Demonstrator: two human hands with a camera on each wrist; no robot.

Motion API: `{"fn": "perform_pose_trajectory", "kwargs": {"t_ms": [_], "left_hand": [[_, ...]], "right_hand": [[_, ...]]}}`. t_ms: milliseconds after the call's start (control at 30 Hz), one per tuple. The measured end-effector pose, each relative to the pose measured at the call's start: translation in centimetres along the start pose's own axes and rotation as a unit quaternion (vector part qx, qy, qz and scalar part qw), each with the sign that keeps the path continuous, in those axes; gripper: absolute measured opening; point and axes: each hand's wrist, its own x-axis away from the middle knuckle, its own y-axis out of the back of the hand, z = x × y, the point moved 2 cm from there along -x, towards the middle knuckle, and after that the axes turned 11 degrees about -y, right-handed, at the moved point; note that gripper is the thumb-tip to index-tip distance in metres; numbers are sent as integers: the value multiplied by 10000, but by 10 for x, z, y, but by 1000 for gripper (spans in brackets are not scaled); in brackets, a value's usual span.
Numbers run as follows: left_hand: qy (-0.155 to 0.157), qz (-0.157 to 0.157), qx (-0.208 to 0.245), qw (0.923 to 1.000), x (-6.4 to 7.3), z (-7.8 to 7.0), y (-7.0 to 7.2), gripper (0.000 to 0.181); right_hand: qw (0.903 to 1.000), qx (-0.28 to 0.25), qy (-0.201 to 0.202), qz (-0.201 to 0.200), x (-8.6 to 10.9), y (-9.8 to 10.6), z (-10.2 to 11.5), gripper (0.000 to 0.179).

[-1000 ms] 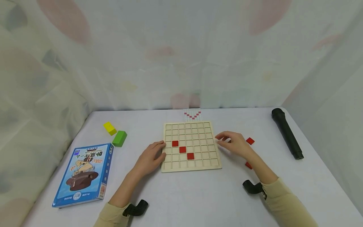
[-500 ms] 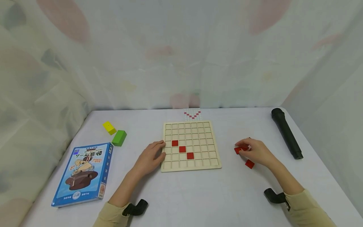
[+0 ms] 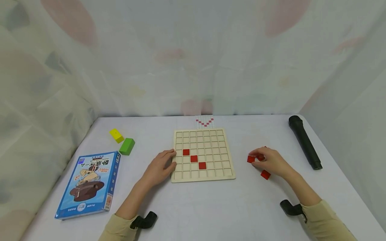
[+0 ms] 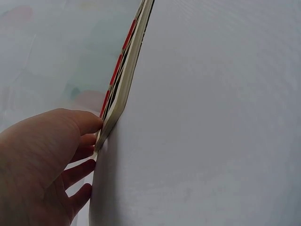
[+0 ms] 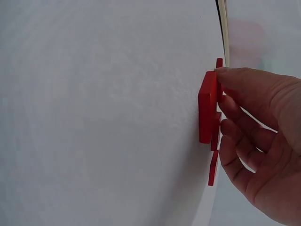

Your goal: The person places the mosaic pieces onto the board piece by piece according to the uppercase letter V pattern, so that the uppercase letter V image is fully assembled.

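My left hand rests against the left edge of a pale wooden grid board, its thumb and fingertips touching the rim. In the left wrist view, the left hand lies beside the board's edge. Three red tiles sit in the grid in a diagonal, one being the upper-left tile. Right of the board, my right hand pinches a red square tile between thumb and fingertip, at the table. Other red tiles lie under and near this hand, including a nearer tile; the fingers partly hide some.
A small pattern card with a red V lies behind the board. At left are a blue game box, a green block and a yellow block. A black microphone-like cylinder lies at far right.
My right hand has moved right, from the board's right edge to the loose red tiles, and one tile there has shifted slightly left with its fingers. The left hand stays in place.
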Motion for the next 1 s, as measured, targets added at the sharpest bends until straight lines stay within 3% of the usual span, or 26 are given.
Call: {"fn": "perform_pose_trajectory", "kwargs": {"t_ms": [433,733,1000], "left_hand": [[18,13,-12,10000,1,1,0,42],[-29,-22,-28,10000,1,1,-2,42],[-8,-32,10,10000,1,1,-1,42]], "right_hand": [[9997,109,-201,-15,-7,-7,5,34],[9993,-303,209,-77,-21,-18,26,33],[9980,-535,305,131,-37,-33,47,32]]}}
